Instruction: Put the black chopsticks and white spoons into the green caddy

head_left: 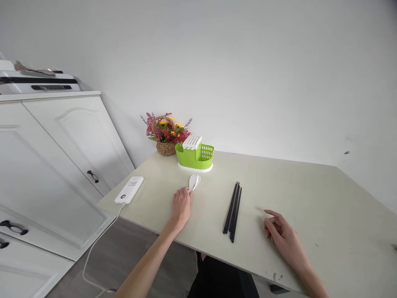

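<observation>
My left hand (pixel 181 205) is closed round the handles of some white spoons (pixel 193 182), near the middle of the table. The spoon bowls point away from me, and the fingers hide the handles. Just beyond them stands a green cutlery basket (pixel 195 159) with a white slatted top piece and a white base. Several black chopsticks (pixel 233 213) lie in a loose bunch between my hands. To their right, my right hand (pixel 283 236) hovers over or rests on the table with nothing in it. Its index finger reaches out while the other fingers curl loosely.
A wicker basket of artificial flowers (pixel 166 134) stands at the back left, against the wall. At the table's left edge lies a white power bank (pixel 129 190), its cable running down to the floor. White cabinets (pixel 62 153) stand left of the table (pixel 291 186).
</observation>
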The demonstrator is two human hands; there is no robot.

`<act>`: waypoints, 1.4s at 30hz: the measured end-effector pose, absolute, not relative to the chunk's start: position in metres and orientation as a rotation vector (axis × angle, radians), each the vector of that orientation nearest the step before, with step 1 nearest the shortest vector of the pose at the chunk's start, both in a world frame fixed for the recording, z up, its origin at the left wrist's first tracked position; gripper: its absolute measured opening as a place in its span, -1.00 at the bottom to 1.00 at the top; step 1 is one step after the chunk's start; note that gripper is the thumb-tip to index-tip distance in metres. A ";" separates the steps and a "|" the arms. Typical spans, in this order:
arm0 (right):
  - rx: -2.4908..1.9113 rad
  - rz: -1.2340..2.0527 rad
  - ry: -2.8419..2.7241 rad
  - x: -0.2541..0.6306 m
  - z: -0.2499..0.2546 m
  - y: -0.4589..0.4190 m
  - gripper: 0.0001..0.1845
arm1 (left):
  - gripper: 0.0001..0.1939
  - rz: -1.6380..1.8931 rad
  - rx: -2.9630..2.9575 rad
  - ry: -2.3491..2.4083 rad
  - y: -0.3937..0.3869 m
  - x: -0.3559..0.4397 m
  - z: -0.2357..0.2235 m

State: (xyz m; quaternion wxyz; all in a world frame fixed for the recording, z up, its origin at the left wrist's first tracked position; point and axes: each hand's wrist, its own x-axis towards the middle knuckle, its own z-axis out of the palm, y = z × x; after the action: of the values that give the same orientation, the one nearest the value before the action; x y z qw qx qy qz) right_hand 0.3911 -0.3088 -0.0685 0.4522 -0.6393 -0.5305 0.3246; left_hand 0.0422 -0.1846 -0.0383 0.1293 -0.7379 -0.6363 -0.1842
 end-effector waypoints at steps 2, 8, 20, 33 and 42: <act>-1.574 0.798 -1.311 0.391 -0.068 -0.309 -0.49 | -0.76 -0.527 -2.150 -1.854 -0.184 0.042 -0.038; -1.574 0.796 -1.313 0.392 -0.071 -0.308 -0.51 | -0.74 -0.509 -2.176 -1.859 -0.183 0.040 -0.037; -1.594 0.780 -1.318 0.389 -0.066 -0.310 -0.48 | -0.77 -0.653 -2.225 -1.878 -0.185 0.038 -0.038; -1.628 0.775 -1.322 0.388 -0.058 -0.311 -0.50 | -0.78 -0.618 -2.361 -1.920 -0.200 0.063 -0.010; -1.571 0.760 -1.298 0.386 -0.059 -0.305 -0.47 | -0.72 -0.338 -2.730 -1.673 -0.243 0.160 0.031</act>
State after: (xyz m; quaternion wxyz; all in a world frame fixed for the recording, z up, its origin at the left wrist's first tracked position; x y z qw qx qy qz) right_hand 0.3859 -0.3049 -0.0592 0.4647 -0.6397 -0.5283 0.3094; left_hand 0.1601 -0.2426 0.0310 -0.0393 -0.8472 -0.5192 -0.1049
